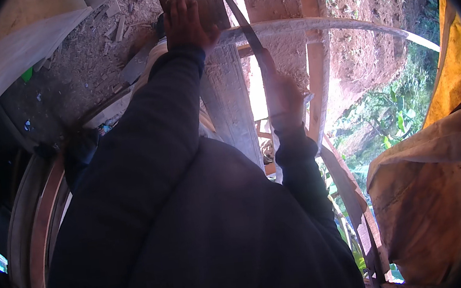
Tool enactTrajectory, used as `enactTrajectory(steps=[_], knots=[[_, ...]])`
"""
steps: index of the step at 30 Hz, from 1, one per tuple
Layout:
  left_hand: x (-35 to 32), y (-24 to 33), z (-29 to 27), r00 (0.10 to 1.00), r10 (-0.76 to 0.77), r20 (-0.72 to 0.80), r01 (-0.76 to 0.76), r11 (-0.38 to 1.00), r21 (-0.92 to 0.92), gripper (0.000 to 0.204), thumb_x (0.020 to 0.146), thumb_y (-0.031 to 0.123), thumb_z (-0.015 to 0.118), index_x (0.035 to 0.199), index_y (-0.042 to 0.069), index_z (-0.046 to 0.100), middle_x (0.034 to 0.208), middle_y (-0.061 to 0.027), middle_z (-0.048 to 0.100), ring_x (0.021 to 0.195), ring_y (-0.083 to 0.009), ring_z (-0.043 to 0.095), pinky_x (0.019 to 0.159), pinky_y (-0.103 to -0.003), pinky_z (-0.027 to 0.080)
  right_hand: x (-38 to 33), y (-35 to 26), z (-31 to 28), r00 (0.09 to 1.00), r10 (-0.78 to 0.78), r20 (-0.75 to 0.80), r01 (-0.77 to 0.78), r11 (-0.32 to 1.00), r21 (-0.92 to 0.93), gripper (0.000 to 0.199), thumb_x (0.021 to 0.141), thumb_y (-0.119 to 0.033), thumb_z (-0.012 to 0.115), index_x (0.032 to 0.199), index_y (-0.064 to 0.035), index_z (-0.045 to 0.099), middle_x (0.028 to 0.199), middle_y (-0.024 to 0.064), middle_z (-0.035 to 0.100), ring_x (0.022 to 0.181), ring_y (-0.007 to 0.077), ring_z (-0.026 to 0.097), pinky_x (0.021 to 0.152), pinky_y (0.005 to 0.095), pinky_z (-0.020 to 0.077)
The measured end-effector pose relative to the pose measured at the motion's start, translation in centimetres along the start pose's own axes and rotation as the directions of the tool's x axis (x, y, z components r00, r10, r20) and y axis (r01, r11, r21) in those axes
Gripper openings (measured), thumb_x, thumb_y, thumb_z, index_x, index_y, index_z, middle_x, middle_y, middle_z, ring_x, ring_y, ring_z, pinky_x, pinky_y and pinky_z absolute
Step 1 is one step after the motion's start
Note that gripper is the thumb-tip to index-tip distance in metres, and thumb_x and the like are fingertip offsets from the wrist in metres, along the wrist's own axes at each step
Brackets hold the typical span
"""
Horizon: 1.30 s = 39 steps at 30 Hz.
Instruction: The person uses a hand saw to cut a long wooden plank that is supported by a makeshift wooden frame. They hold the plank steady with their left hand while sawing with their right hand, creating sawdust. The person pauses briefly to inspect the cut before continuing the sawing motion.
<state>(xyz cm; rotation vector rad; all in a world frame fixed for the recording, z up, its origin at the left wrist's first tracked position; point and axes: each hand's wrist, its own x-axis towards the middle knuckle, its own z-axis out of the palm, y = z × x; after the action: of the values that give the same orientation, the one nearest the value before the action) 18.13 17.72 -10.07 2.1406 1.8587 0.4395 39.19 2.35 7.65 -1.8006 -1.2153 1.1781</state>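
On the left, wood chips (116, 18) lie scattered over bare dirt ground (76, 70), and the left hand (187, 22) lies flat with fingers spread on a grey wooden plank (228, 99) whose long axis runs away from the person. Just to its right, the right hand (281, 93) is clenched around the handle of a long blade (240, 19), seemingly a machete, which slants up and leftward from that fist, its tip passing just beside the left hand and crossing over a thin curved strip (330, 22) that arcs off to the right. Beyond that come lighter timber boards (315, 67), a red earth bank (366, 45) and yellow tarpaulin (453, 75) at the far right.
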Motion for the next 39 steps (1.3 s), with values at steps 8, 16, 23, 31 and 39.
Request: enactTrajectory(steps=[8, 16, 23, 31, 39], knots=[[0.6, -0.8, 0.3, 0.999, -0.031, -0.022, 0.030, 0.999, -0.022, 0.085, 0.080, 0.048, 0.076, 0.149, 0.007, 0.051, 0.164, -0.0225, 0.038, 0.156, -0.0398, 0.031, 0.126, -0.062, 0.025, -2.3, -3.3, 0.3, 0.996, 0.084, -0.005, -0.081, 0.976, 0.200, 0.019, 0.092, 0.007, 0.065, 0.109, -0.0027, 0.062, 0.106, 0.0098, 0.066, 0.101, 0.0168, 0.064, 0.092, 0.0330, 0.0499], [-0.1, -0.5, -0.1, 0.998, -0.034, -0.053, 0.031, 0.998, -0.062, 0.073, 0.081, 0.040, 0.074, 0.144, 0.007, 0.054, 0.163, -0.0232, 0.041, 0.155, -0.0409, 0.033, 0.125, -0.064, 0.025, -11.6, -9.7, -4.9, 0.952, 0.256, 0.166, -0.237, 0.963, -0.125, 0.017, 0.096, 0.010, 0.063, 0.110, 0.0008, 0.063, 0.097, 0.0080, 0.063, 0.093, 0.0150, 0.060, 0.090, 0.0305, 0.0464], [0.2, -0.6, 1.3, 0.991, 0.019, -0.129, -0.025, 0.998, -0.049, 0.072, 0.082, 0.039, 0.071, 0.144, 0.006, 0.055, 0.162, -0.0247, 0.042, 0.154, -0.0426, 0.034, 0.124, -0.064, 0.026, -11.0, -8.9, -0.4, 0.861, 0.176, 0.478, -0.159, 0.984, -0.076, 0.015, 0.094, 0.006, 0.071, 0.107, -0.0013, 0.066, 0.094, 0.0095, 0.071, 0.081, 0.0116, 0.066, 0.075, 0.0278, 0.0511], [0.0, -0.5, 0.4, 0.998, -0.034, -0.052, 0.034, 0.999, -0.009, 0.075, 0.079, 0.040, 0.072, 0.143, 0.006, 0.056, 0.162, -0.0256, 0.041, 0.155, -0.0428, 0.034, 0.124, -0.062, 0.027, -11.0, -10.5, -4.3, 0.972, 0.106, 0.208, -0.053, 0.968, -0.245, 0.032, 0.075, -0.003, 0.091, 0.098, -0.0039, 0.068, 0.088, 0.0075, 0.065, 0.066, 0.0203, 0.061, 0.063, 0.0348, 0.0515], [0.3, 0.0, 0.4, 0.999, 0.008, -0.044, -0.008, 1.000, -0.019, 0.079, 0.078, 0.042, 0.071, 0.147, 0.006, 0.054, 0.163, -0.0237, 0.040, 0.156, -0.0403, 0.032, 0.125, -0.062, 0.026, 5.3, -2.6, 3.4, 0.984, 0.177, -0.020, -0.173, 0.978, 0.113, 0.014, 0.097, -0.001, 0.073, 0.103, -0.0055, 0.062, 0.089, -0.0012, 0.062, 0.082, 0.0036, 0.056, 0.072, 0.0222, 0.0460]])
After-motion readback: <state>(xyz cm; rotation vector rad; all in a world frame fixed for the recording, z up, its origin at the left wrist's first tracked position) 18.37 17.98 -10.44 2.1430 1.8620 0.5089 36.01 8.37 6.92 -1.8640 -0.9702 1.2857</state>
